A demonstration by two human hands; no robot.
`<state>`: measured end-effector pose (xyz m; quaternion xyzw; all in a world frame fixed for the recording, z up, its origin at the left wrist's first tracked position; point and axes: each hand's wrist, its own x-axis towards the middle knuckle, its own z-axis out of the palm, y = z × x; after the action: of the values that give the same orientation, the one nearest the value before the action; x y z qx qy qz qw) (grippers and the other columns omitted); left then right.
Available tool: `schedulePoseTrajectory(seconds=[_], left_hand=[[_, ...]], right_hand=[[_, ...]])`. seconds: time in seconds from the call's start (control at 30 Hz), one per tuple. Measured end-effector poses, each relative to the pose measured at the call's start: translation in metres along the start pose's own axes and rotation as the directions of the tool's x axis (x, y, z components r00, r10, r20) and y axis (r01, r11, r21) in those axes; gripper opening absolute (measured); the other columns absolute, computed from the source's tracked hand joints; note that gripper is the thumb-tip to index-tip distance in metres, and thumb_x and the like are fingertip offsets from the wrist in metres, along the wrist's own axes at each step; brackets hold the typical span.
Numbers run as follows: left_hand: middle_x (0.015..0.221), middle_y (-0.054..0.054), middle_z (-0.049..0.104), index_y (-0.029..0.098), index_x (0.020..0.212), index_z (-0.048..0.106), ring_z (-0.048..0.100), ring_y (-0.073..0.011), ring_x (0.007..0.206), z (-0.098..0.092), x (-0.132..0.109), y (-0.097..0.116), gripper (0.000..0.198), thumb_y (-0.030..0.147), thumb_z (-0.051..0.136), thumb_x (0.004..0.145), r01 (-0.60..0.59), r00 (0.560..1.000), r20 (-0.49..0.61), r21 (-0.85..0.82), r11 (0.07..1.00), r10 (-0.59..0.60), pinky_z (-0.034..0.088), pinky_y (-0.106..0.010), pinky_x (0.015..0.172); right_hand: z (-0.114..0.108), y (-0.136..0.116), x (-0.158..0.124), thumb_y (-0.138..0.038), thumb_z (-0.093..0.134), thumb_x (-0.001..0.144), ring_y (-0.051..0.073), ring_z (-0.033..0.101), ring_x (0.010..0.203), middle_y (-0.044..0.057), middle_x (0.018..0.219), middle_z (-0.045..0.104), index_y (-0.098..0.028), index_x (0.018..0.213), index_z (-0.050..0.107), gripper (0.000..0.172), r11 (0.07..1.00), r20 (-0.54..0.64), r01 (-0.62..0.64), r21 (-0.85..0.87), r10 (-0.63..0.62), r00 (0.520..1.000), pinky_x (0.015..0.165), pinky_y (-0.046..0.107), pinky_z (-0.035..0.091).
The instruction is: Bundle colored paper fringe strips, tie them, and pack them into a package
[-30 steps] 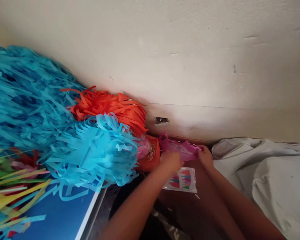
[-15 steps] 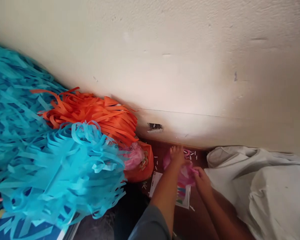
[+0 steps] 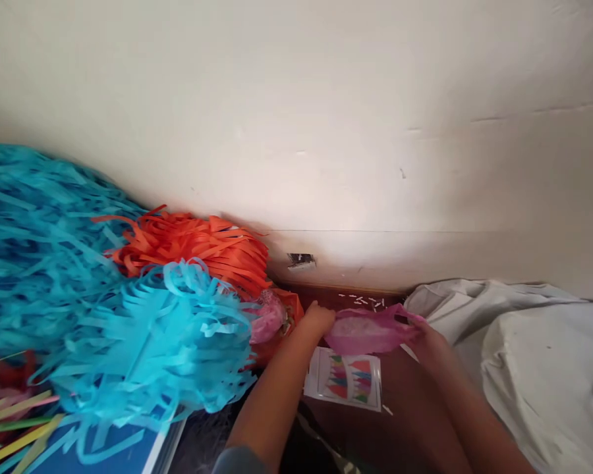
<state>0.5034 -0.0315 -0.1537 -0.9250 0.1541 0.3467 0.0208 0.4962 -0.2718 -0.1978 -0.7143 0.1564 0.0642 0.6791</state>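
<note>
A pink plastic bag [image 3: 368, 331] is stretched between my two hands, low down near the foot of the wall. My left hand [image 3: 319, 318] grips its left end with closed fingers. My right hand [image 3: 422, 336] holds its right end, fingers closed on the plastic. Under the bag, on the dark brown floor [image 3: 400, 408], lies a white card [image 3: 344, 379] printed with coloured triangular flags. Small white bits [image 3: 363, 300] are scattered on the floor by the wall.
A big heap of blue paper fringe [image 3: 103, 309] fills the left. Orange fringe [image 3: 197, 247] and an orange bag [image 3: 289, 316] with pink material [image 3: 267, 317] lie beside it. White cloth [image 3: 524, 355] is bundled at right. A cream wall [image 3: 326, 131] stands close ahead.
The bag was bunched between my hands half a second ago; now my hands have moved apart and it is pulled out wide. The view has tilted up slightly.
</note>
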Motion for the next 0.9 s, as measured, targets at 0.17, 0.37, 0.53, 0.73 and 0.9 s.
schedulePoseTrajectory(seconds=[0.17,0.37,0.53,0.73,0.9], left_hand=[[0.09,-0.013,0.065,0.009,0.1,0.057,0.06,-0.024,0.09,-0.045,-0.088,0.013,0.02,0.019,0.053,0.084,0.015,0.967,-0.256,0.038,0.999,-0.005,0.038,-0.041,0.088],[0.067,-0.005,0.059,0.016,0.073,0.054,0.054,-0.0192,0.068,-0.095,-0.281,0.03,0.023,0.018,0.038,0.089,0.267,0.794,-0.588,0.116,0.957,-0.15,0.036,-0.035,0.072],[0.053,0.003,0.041,0.019,0.055,0.039,0.039,-0.0123,0.054,-0.126,-0.45,0.051,0.035,0.036,0.041,0.086,0.564,0.566,-0.724,-0.011,0.826,-0.395,0.031,-0.03,0.067],[0.052,0.006,0.03,0.019,0.055,0.031,0.03,-0.0077,0.051,-0.142,-0.583,0.065,0.036,0.037,0.054,0.077,0.752,0.216,-0.703,-0.323,0.574,-0.678,0.019,-0.023,0.054],[0.055,0.007,0.026,0.019,0.06,0.028,0.024,-0.0056,0.051,-0.121,-0.662,0.066,0.036,0.032,0.059,0.073,0.746,0.01,-0.613,-0.521,0.414,-0.79,0.017,-0.023,0.053]], right_hand=[[-0.008,-0.066,0.001,-0.043,0.058,0.054,0.015,0.05,0.047,0.001,0.048,0.052,-0.021,0.052,0.05,0.024,0.986,0.097,-0.035,0.161,0.019,0.995,0.045,0.027,0.044],[0.0,-0.209,-0.042,-0.043,0.066,0.057,0.015,0.047,0.048,0.002,0.05,0.049,-0.021,0.047,0.055,0.027,0.959,0.439,0.079,0.274,-0.198,0.877,0.042,0.027,0.041],[0.059,-0.328,-0.105,-0.032,0.064,0.062,0.013,0.045,0.049,0.002,0.051,0.046,-0.019,0.046,0.054,0.023,0.916,0.704,0.148,0.374,-0.384,0.597,0.043,0.026,0.042],[0.164,-0.411,-0.202,-0.015,0.049,0.069,0.006,0.042,0.047,-0.002,0.053,0.041,-0.016,0.052,0.045,0.018,0.941,0.852,-0.043,0.336,-0.284,0.44,0.041,0.017,0.036],[0.225,-0.428,-0.288,-0.013,0.042,0.077,0.004,0.04,0.044,-0.006,0.05,0.036,-0.018,0.052,0.034,0.027,0.943,0.905,-0.007,0.332,-0.317,0.284,0.039,0.014,0.034]])
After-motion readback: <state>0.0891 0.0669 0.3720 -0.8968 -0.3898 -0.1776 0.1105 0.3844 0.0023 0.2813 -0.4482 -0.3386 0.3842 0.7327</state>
